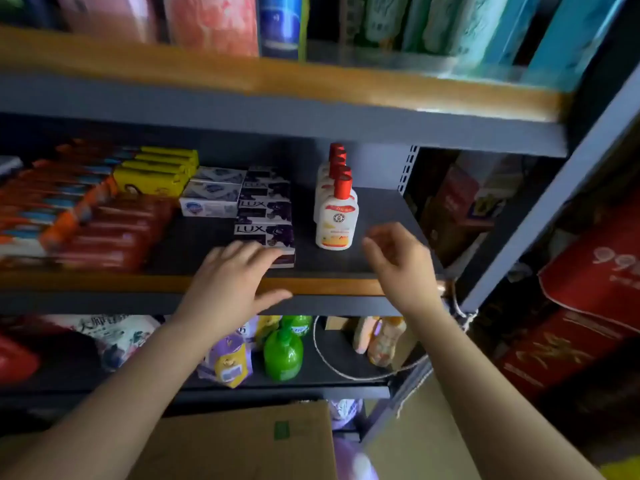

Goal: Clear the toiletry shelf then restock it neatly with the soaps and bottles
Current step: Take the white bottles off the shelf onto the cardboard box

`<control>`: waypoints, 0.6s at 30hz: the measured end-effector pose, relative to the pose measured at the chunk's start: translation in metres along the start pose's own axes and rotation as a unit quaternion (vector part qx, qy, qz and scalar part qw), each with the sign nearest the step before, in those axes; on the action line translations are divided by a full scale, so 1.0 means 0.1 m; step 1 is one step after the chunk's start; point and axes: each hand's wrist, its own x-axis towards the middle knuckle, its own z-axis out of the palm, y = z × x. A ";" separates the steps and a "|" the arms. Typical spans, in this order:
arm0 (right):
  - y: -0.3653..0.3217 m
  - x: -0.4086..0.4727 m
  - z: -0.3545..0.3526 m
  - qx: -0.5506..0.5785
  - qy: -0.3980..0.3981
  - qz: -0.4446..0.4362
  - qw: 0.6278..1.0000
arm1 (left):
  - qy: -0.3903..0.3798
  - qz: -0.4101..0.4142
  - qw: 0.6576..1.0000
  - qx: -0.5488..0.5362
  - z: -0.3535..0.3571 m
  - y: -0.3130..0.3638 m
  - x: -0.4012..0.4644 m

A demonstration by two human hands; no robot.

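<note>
**Squaring up the soap column beside the bottles**

My left hand lies flat, fingers straight, its fingertips touching the nearest Lux soap box at frame centre. My right hand hovers loosely curled, grasping nothing, just right of the front white bottle.

I judge the step is straightening: I should nudge the box back with flat fingers so it lines up with its column, and keep my right hand off the bottles, which look tippy.

Count: four Lux boxes in a line; about four red-capped bottles, the rear ones partly hidden; the shelf edge runs below.
</note>
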 end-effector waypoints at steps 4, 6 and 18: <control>0.20 0.18 0.19 -0.022 0.069 -0.040 0.997 | 0.048 -0.004 0.999 0.001 0.39 -0.03 -0.08; 0.29 0.23 0.31 -0.009 0.064 -0.036 0.997 | 0.075 -0.009 0.997 -0.001 0.53 -0.05 -0.08; 0.27 0.72 0.47 0.061 -0.021 0.041 0.997 | 0.120 -0.021 0.992 0.009 0.64 -0.07 -0.07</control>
